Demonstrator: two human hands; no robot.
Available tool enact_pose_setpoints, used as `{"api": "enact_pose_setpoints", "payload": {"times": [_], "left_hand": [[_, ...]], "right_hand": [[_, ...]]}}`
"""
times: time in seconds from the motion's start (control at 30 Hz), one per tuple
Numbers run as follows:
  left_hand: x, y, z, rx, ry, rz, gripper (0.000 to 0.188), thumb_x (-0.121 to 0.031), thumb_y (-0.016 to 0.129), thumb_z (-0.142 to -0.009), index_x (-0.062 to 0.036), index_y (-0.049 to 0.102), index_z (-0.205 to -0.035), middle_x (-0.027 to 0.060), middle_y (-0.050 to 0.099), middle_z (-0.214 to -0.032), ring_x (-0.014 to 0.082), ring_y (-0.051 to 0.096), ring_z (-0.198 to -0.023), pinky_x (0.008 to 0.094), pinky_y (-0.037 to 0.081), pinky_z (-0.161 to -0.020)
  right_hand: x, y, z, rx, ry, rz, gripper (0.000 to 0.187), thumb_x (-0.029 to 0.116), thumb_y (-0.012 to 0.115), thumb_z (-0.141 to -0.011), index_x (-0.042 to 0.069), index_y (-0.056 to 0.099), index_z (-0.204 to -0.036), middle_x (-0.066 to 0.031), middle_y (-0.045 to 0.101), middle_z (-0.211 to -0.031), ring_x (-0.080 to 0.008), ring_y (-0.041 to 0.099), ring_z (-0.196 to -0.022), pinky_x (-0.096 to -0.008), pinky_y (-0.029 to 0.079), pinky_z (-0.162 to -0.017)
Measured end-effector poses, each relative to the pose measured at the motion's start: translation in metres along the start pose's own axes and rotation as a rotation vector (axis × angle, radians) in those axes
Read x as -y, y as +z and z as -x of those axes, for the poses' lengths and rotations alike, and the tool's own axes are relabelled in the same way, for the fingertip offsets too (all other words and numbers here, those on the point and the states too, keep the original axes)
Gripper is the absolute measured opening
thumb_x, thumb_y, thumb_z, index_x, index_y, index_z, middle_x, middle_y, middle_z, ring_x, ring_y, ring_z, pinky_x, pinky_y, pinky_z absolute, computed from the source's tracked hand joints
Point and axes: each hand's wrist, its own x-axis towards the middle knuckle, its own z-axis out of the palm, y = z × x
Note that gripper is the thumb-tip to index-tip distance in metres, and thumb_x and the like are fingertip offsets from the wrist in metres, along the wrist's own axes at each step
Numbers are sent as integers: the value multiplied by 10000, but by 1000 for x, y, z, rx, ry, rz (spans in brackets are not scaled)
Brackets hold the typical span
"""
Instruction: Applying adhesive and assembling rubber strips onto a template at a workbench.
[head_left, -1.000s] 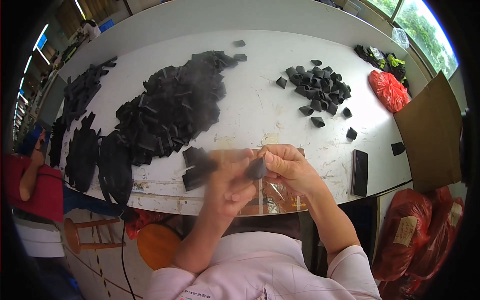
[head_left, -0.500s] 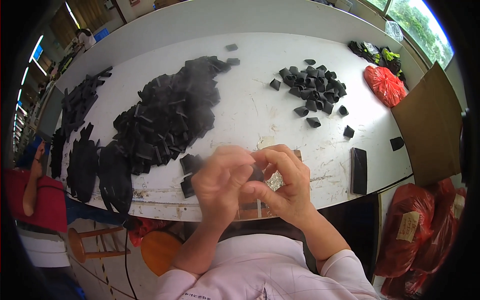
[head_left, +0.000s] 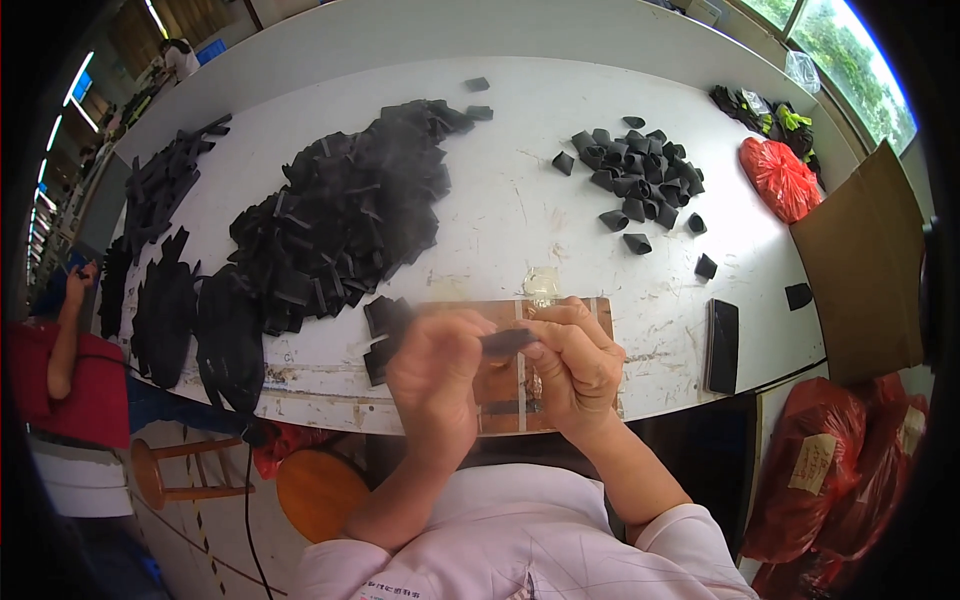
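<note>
Black piece [head_left: 510, 342] is now held level between the fingertips of both hands, over the brown board [head_left: 500, 395] at the near edge of the tabletop [head_left: 500, 220]. A second ago it hung as a pointed, rounded shape from the right hand, with the left open beside it; half a second ago both hands curled around it and hid most of it. It now shows as a narrow, flattened band, so I judge that its shape is being worked and that it is still in mid-handling.

From the left, strips [head_left: 165, 185] lie at the far side, with flat bundles [head_left: 230, 330] nearer. Next comes the big heap [head_left: 340, 215], unchanged, then two loose pieces [head_left: 388, 316] just beside the left hand. The left hand [head_left: 435, 370] is blurred, its fingers curled at the piece's left end; whether it grips or only touches, I cannot tell. The right hand [head_left: 580, 370] pinches the right end between thumb and fingers. The hands are near each other but apart, with the piece bridging the gap.

Farther right, the rolled pieces [head_left: 638, 188] lie where they did, well apart from the hands, and the phone [head_left: 722, 345] lies near the tabletop's front edge.
</note>
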Motion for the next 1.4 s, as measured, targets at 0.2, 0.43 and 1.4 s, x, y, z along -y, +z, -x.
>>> {"api": "enact_pose_setpoints", "payload": {"times": [0.2,0.43,1.4], "left_hand": [[-3,-13,-5,165,37,-628,88,-57,575,-830,26,568,-860,51,605,-669,67,555,-578,199,465,-561],[31,-66,-12,-330,116,-1071,147,-146,582,-808,-20,564,-882,107,572,-810,217,555,-675,315,426,-572],[8,-70,39,-91,-495,7,134,-44,593,-782,-6,542,-901,37,573,-760,102,539,-669,222,442,-622]], "right_hand": [[2,-4,-5,89,0,9,126,-26,635,-691,-22,600,-812,-111,561,-740,-184,515,-614,-258,411,-493],[-20,-36,-41,-265,497,-674,297,242,479,-897,-35,579,-939,-36,539,-671,-74,468,-561,-186,376,-495],[-4,43,53,179,1343,-1284,138,182,524,-873,54,575,-864,-39,605,-781,-120,565,-672,-289,474,-622]]}}
